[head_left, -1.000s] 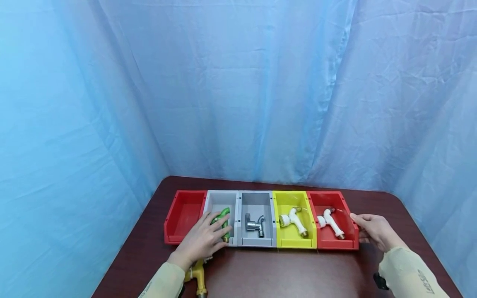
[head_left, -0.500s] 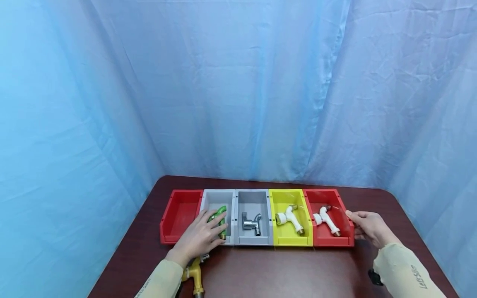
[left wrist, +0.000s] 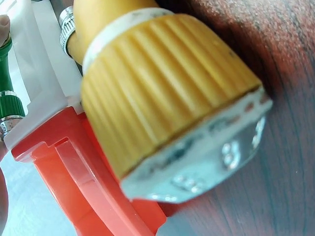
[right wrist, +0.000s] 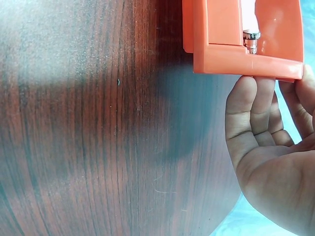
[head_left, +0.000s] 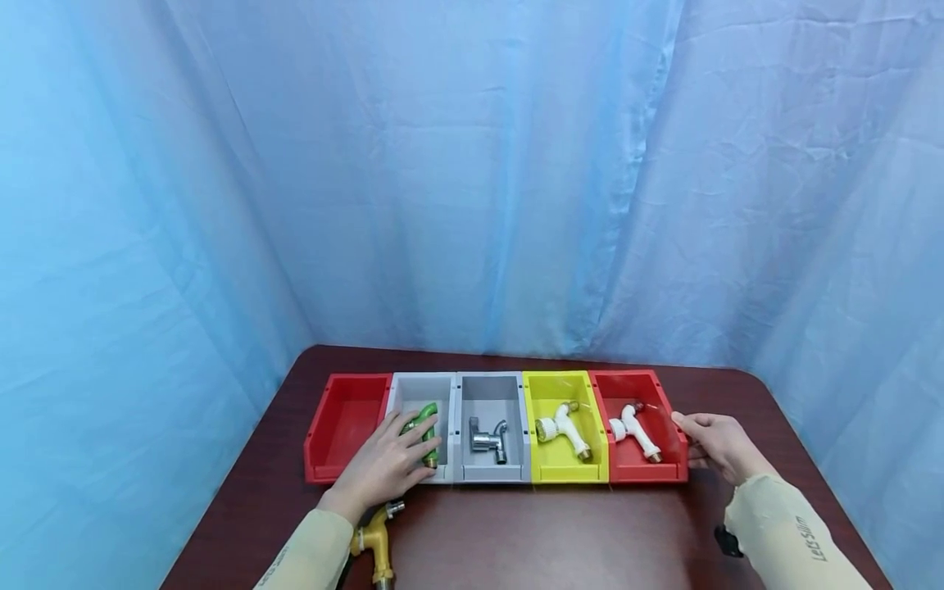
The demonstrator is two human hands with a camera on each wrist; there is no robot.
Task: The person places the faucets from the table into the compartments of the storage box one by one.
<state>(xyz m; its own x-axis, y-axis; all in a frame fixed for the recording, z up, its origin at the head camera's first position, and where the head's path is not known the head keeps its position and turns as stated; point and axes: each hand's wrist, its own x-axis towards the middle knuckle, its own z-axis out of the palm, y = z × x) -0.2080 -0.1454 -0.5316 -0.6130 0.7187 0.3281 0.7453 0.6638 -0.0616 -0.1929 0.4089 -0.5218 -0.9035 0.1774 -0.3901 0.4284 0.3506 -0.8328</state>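
In the head view my left hand point(head_left: 379, 467) reaches into the light grey bin point(head_left: 401, 385), its fingers and thumb around a green faucet point(head_left: 430, 455) lying there. The left wrist view shows one fingertip against the green faucet point(left wrist: 10, 103); the rest of the grip is out of frame. My right hand point(head_left: 723, 447) pinches the outer side wall of the right-hand red bin point(head_left: 674, 471), thumb at the rim and fingers curled against the wall. Inside that bin lies a white faucet point(head_left: 637, 434). Below my left wrist a yellow faucet point(head_left: 378, 545) lies on the table.
The bins stand side by side in a row. At its left end is another red bin point(head_left: 347, 426). A darker grey bin point(head_left: 490, 393) holds a chrome faucet point(head_left: 487, 441), and a yellow bin point(head_left: 546, 389) holds a white faucet point(head_left: 569, 430). Blue curtains point(head_left: 472, 180) surround the table point(head_left: 553, 533).
The whole scene has shifted slightly left in the head view. Both hands keep their places on the green faucet and the red bin, with no clear movement relative to the bins.
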